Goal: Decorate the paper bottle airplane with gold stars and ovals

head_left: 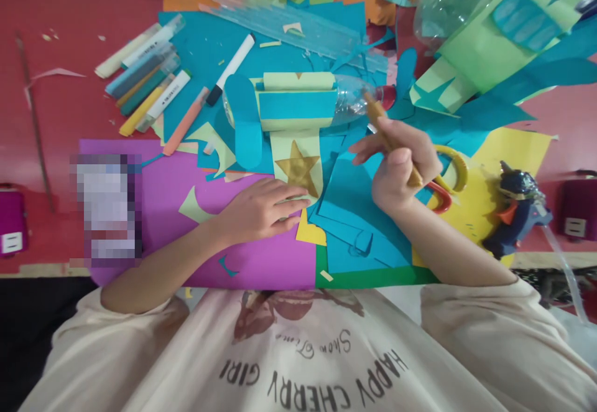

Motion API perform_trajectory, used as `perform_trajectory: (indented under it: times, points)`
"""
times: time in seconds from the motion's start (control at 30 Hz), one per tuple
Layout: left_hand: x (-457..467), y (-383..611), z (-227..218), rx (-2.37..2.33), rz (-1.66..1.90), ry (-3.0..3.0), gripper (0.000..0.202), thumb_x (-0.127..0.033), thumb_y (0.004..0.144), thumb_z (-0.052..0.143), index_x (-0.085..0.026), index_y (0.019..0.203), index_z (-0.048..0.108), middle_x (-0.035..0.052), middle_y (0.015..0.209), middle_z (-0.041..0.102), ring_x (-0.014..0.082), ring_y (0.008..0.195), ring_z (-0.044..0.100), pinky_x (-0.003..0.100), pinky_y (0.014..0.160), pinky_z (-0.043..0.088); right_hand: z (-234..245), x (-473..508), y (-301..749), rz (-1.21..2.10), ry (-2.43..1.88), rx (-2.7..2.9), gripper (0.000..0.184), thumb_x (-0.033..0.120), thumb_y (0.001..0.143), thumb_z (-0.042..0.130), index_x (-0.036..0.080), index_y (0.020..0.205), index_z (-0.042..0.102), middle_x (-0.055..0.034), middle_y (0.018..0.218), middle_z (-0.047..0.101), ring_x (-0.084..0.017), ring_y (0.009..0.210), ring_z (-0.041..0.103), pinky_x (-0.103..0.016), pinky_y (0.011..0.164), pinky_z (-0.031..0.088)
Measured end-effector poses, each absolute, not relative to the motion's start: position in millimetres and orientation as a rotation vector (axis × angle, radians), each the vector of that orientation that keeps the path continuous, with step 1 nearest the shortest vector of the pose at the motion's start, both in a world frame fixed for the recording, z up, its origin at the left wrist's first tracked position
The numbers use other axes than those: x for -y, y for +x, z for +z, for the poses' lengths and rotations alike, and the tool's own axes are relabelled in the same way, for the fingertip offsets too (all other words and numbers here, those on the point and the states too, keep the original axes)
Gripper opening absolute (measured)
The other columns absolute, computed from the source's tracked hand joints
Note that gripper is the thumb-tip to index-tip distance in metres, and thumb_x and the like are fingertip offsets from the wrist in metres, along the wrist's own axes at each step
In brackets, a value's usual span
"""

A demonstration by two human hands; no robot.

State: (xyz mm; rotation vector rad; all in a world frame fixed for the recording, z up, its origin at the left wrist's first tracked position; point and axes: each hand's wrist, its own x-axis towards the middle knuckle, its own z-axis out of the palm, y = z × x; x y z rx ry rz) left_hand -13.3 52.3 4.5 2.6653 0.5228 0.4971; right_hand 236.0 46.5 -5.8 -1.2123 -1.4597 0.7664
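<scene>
My right hand [402, 162] is closed around an ochre marker [380, 119], raised over the blue paper. My left hand [263, 208] lies flat with its fingers stretched out. Its fingertips touch the lower part of a pale green paper flap [277, 141] bearing a golden-brown star [297, 168]. This flap hangs from a clear plastic bottle [352, 96] lying on its side. Around the bottle are pale green paper and a blue strip [297, 106]. A rounded blue paper piece [247, 119] sits at its left end.
Several markers [152, 79] lie at the upper left. Scissors [459, 169] with red and yellow handles are beside my right hand. A dark glue gun [515, 206] rests on yellow paper at right. Another paper-covered bottle [494, 45] lies beyond. Purple paper [177, 194] is under my left arm.
</scene>
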Motion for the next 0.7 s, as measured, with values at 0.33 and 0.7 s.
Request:
perform_trajectory:
  times: [0.33, 0.7]
  points:
    - [-66, -19, 4, -0.753, 0.788, 2.53, 0.028, -0.025, 0.1, 0.043, -0.018, 0.093, 0.069, 0.004, 0.094, 0.076, 0.012, 0.08, 0.07, 0.022, 0.068, 0.055, 5, -85, 267, 0.174, -1.324, 1.869, 0.035, 0.023, 0.091, 0.058, 0.029, 0.125, 0.057, -0.0094, 0.132, 0.064, -0.024, 0.134, 0.048, -0.046, 0.114, 0.034]
    - [-76, -24, 3, -0.975, 0.852, 2.414, 0.024, -0.023, 0.098, 0.047, -0.018, 0.09, 0.068, 0.0044, 0.092, 0.076, 0.0164, 0.089, 0.071, 0.029, 0.081, 0.056, -13, -101, 284, 0.351, -1.45, 1.865, 0.03, 0.027, 0.088, 0.064, 0.033, 0.118, 0.06, -0.0052, 0.119, 0.07, -0.022, 0.116, 0.057, -0.049, 0.121, 0.018]
